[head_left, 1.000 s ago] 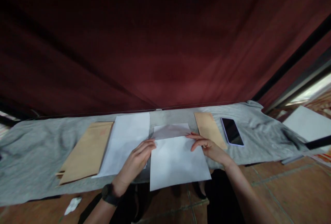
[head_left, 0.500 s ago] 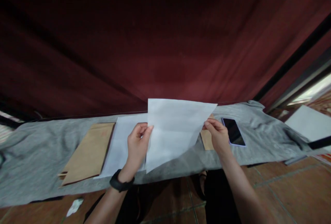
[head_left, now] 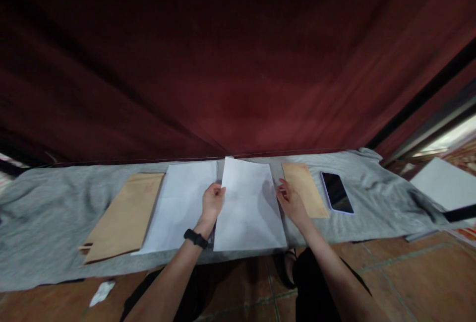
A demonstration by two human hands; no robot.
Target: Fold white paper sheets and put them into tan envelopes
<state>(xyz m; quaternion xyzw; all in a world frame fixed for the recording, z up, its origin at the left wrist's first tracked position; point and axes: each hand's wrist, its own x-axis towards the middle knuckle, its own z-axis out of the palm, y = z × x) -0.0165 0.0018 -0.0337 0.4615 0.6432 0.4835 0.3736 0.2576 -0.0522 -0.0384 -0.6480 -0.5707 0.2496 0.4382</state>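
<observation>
A white sheet of paper (head_left: 247, 208) lies flat on the grey cloth (head_left: 44, 208) in front of me. My left hand (head_left: 212, 202) pinches its left edge, thumb on top, a black watch on the wrist. My right hand (head_left: 291, 202) rests at the sheet's right edge with fingers curled on it. A stack of white paper (head_left: 180, 203) lies just left of the sheet. Left of that lie brown envelopes (head_left: 124, 215). A single brown envelope (head_left: 305, 188) lies right of my right hand.
A black phone (head_left: 336, 192) lies face up on the cloth at the right. More white paper (head_left: 442, 183) sits at the far right. A dark red curtain hangs behind the bench. A crumpled white scrap (head_left: 101, 293) lies on the tiled floor.
The sheet, partly folded a second ago, was lifted up in both hands and now lies flat and unfolded on the cloth, farther from me than before.
</observation>
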